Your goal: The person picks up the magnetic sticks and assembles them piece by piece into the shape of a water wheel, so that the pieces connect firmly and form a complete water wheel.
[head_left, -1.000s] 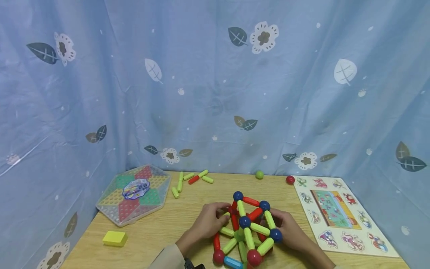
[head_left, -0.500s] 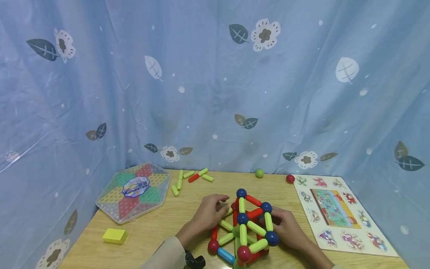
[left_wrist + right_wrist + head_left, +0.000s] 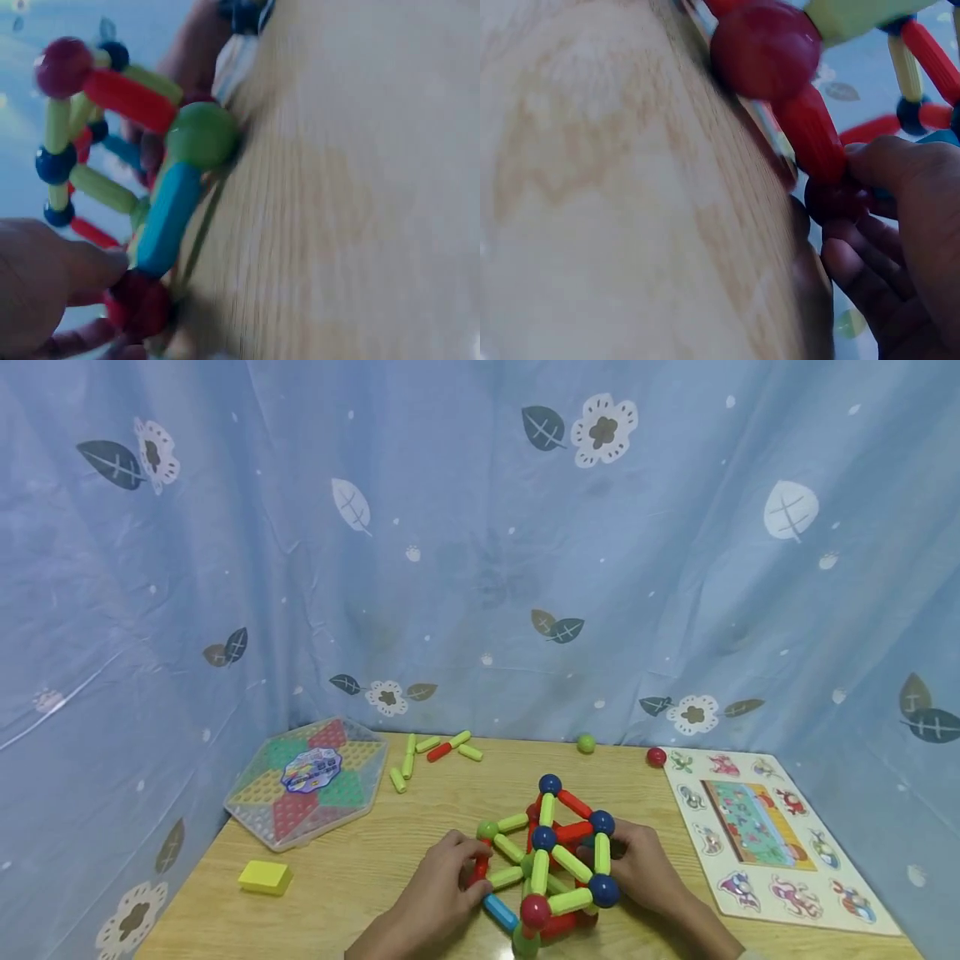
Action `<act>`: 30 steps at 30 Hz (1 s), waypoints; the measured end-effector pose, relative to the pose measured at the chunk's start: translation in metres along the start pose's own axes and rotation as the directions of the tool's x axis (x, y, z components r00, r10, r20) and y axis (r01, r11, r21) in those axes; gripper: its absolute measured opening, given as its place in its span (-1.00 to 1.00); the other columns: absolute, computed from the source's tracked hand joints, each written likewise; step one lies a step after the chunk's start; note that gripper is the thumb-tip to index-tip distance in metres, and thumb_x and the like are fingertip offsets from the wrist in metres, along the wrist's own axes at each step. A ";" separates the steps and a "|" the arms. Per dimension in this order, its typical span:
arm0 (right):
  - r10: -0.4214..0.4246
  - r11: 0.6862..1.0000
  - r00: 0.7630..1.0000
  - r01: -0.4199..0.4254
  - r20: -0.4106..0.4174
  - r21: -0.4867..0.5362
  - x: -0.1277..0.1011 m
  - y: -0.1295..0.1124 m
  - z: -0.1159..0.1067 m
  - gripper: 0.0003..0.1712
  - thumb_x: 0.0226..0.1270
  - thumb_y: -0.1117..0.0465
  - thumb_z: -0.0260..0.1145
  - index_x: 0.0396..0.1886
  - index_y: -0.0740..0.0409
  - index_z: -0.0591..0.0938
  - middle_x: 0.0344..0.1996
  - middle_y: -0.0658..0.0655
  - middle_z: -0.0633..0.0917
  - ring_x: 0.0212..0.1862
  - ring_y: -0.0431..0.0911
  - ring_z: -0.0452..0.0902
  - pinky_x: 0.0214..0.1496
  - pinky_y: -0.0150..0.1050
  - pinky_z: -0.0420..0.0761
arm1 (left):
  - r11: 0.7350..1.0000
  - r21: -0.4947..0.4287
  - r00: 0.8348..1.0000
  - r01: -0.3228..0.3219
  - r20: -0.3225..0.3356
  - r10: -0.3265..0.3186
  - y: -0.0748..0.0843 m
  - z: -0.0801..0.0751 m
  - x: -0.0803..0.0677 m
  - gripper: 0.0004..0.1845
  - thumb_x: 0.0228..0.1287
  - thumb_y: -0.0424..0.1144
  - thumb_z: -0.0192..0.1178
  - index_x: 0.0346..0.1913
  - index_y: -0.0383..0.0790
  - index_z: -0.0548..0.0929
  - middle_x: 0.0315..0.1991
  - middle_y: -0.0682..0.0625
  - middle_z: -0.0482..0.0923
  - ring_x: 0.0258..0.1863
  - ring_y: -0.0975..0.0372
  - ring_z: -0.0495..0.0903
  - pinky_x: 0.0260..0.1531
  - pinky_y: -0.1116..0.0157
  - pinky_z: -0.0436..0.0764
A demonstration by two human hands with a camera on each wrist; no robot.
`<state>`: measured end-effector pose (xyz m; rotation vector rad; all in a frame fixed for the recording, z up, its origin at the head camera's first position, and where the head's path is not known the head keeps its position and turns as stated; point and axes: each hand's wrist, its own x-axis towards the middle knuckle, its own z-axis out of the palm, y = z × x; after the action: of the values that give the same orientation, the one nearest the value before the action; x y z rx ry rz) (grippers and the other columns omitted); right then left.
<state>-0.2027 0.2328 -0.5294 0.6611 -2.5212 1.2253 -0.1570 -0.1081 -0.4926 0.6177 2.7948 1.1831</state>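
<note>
Left hand (image 3: 442, 877) moved lower on rod-ball frame (image 3: 551, 860), apex up.

- We see our left hand (image 3: 442, 881) bare, no sleeve showing.
- Our right hand (image 3: 645, 868) is bare too, without rings or watch.

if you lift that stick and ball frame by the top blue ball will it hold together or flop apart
The frame probably flexes: each stick only meets a ball at its end. It looks light, being open and hollow. A one-ball lift may pull joints apart, which may be why the left hand and right hand grip it from both sides. The top blue ball could detach.
</note>
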 end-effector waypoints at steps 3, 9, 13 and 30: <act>0.022 0.998 0.999 -0.025 -0.043 -0.061 -0.002 -0.003 0.003 -0.70 0.16 0.27 0.73 -0.25 -0.20 0.82 -0.41 -0.25 0.76 -0.35 -0.35 0.59 -0.27 -0.37 0.63 | 0.996 0.063 0.988 -0.057 -0.143 0.065 -0.012 0.000 0.010 -0.73 0.42 -0.26 0.51 0.11 -0.15 0.78 -0.06 0.02 0.63 -0.21 0.30 0.58 -0.21 0.36 0.59; -0.034 0.998 0.981 0.024 0.191 0.054 -0.004 -0.002 -0.011 -0.70 0.20 0.36 0.59 -0.19 -0.11 0.76 -0.39 -0.19 0.70 -0.32 -0.37 0.55 -0.28 -0.40 0.61 | 0.990 -0.129 0.971 -0.057 -0.239 0.025 -0.018 0.002 -0.005 -0.71 0.36 -0.49 0.30 0.04 -0.13 0.77 -0.11 0.02 0.67 -0.24 0.34 0.60 -0.26 0.39 0.66; -0.002 0.962 0.929 -0.099 0.371 0.254 0.004 0.007 -0.029 -0.72 0.41 0.43 0.39 0.02 0.09 0.78 -0.13 0.10 0.82 -0.15 -0.29 0.70 -0.09 -0.35 0.73 | 0.956 -0.285 0.989 -0.065 -0.145 0.024 -0.011 0.008 -0.021 -0.66 0.26 -0.44 0.37 0.06 -0.07 0.77 -0.20 0.05 0.60 -0.31 0.39 0.56 -0.33 0.41 0.66; -0.027 0.994 0.999 0.024 -0.031 -0.105 0.030 0.002 0.013 -0.75 0.23 0.23 0.71 -0.21 -0.15 0.82 -0.29 -0.24 0.80 -0.22 -0.37 0.67 -0.11 -0.32 0.74 | 0.993 0.009 0.887 -0.116 -0.450 0.107 -0.025 0.021 0.012 -0.78 0.19 -0.40 0.62 -0.14 -0.10 0.87 -0.25 0.15 0.81 -0.25 0.39 0.72 -0.24 0.34 0.74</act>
<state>-0.2298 0.2151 -0.5259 0.6412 -2.5220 1.0781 -0.1722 -0.1050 -0.5239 0.5706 3.1518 1.5511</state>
